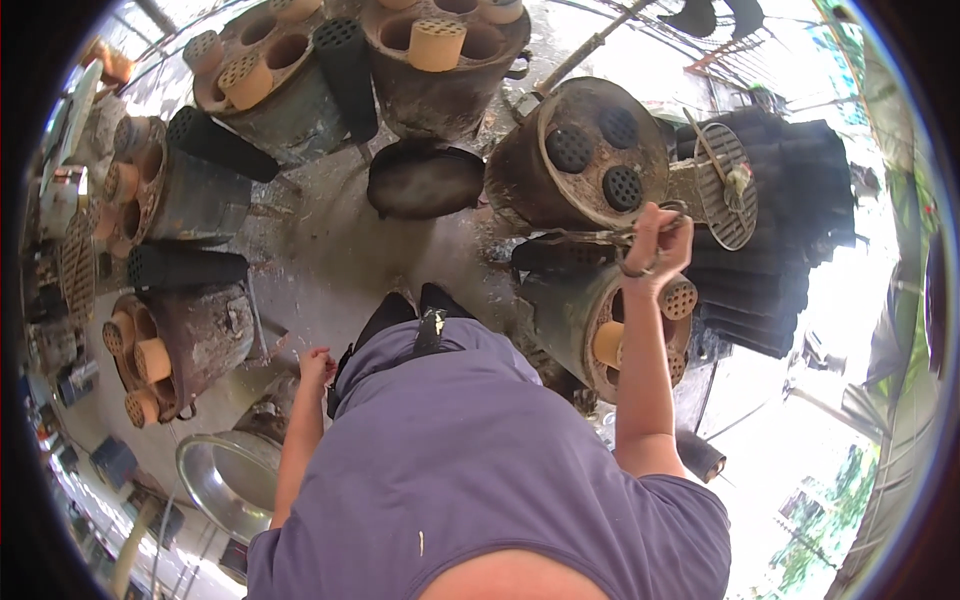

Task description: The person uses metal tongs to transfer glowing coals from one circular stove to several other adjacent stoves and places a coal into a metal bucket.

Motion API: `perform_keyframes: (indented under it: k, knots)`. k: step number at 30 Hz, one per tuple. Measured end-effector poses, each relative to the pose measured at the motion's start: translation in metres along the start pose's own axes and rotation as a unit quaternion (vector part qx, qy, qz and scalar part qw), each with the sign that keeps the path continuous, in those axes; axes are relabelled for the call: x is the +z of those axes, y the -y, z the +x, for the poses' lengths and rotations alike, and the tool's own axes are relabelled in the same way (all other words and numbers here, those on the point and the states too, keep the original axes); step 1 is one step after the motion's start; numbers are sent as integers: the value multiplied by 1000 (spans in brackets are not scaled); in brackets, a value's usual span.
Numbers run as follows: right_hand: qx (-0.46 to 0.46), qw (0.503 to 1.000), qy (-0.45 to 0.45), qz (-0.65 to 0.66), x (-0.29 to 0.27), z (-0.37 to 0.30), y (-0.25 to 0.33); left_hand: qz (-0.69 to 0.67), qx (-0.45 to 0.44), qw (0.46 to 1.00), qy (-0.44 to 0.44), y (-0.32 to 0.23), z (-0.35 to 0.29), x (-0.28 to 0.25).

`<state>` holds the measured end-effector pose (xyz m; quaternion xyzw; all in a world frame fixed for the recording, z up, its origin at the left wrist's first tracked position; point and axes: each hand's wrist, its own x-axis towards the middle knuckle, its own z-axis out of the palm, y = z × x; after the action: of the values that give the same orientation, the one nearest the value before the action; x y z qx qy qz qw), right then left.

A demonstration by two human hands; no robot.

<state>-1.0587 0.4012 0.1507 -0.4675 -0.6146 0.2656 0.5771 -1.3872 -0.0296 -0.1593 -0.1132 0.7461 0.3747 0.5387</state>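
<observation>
My right hand [660,245] is closed around the handles of metal tongs [590,237], which reach leftward past the front of a large round stove [530,170]. Three black honeycomb coal briquettes, one of them the nearest briquette [622,187], sit in the holes of that stove's top, just beyond my hand. Below my right forearm stands another stove [560,310] with tan, burnt briquettes [608,343] in and on it. My left hand [318,365] hangs low by my side, fingers loosely bent and slightly apart, with nothing visible in it.
More stoves with tan briquettes [437,44] stand in an arc ahead and left. Black briquette columns [215,142] lean between them. A dark oval pan [425,180] lies ahead. On the right, a round grate [727,185] rests against stacked black briquettes [780,240]. A metal basin [205,480] is lower left.
</observation>
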Motion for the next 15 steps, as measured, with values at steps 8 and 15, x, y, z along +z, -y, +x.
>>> perform_keyframes:
  k: [8, 15]
  knots:
    - [-44, 993, 11, -110, 35, -12, -116, -24, -15, 999, -40, 27, -92, 36]
    - [-67, 995, 37, -68, 33, -4, -96, -95, -37, 992, -79, 85, -127, 40]
